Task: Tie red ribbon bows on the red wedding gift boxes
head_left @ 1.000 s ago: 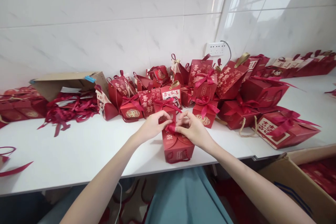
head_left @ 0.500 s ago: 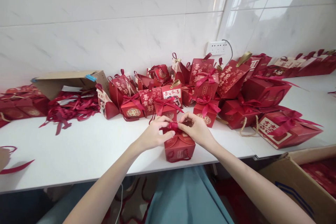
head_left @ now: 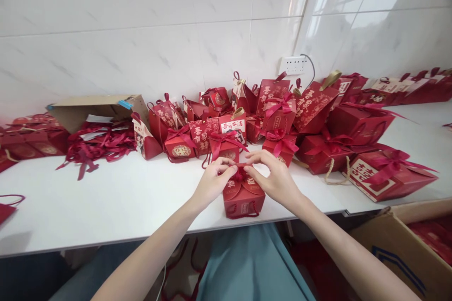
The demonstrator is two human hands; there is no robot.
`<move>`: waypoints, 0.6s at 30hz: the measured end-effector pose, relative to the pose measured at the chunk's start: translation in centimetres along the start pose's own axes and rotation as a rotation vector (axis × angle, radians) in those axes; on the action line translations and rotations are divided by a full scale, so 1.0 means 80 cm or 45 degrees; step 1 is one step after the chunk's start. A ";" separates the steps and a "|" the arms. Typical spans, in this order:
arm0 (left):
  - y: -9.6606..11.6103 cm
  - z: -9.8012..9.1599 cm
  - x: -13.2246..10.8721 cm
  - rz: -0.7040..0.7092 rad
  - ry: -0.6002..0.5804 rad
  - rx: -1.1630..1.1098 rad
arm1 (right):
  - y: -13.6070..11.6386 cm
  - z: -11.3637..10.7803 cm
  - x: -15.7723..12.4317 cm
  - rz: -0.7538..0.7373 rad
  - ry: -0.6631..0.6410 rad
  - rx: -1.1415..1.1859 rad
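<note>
Both hands meet over the small red box (head_left: 243, 197), right at the near edge of the white table (head_left: 123, 197); the left hand (head_left: 212, 182) pinches the red ribbon (head_left: 239, 174) on the box's top from one side, the right hand (head_left: 278, 179) from the other, fingertips closed on it; the box's front label is too small to read; behind, the heap of gift boxes (head_left: 278, 115) carries gold Chinese lettering; off right, a larger box (head_left: 384, 176) shows a red double-happiness character on white; loose ribbons (head_left: 102, 143) spill by a cardboard box (head_left: 95, 108) at left.
</note>
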State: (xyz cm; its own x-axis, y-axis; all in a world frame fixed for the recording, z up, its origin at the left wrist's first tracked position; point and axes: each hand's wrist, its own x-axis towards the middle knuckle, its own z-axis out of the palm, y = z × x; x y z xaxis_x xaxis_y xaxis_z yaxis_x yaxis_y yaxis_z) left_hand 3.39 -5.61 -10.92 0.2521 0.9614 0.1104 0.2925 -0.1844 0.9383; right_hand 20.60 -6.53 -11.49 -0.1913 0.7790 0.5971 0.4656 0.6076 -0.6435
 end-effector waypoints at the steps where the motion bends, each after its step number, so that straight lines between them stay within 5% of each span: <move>1: -0.001 0.000 0.000 0.008 0.003 0.008 | -0.002 -0.003 -0.004 -0.081 0.005 -0.080; 18: -0.002 -0.013 0.000 0.109 -0.087 0.129 | -0.001 0.000 -0.013 -0.455 -0.036 -0.421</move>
State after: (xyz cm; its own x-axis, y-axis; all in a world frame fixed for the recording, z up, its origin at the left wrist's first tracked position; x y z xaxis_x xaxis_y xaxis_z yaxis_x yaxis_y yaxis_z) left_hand 2.35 -5.34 -10.74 0.3416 0.9256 0.1630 0.3580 -0.2885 0.8880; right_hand 20.74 -7.39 -12.02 -0.4104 0.5372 0.7368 0.6151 0.7596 -0.2112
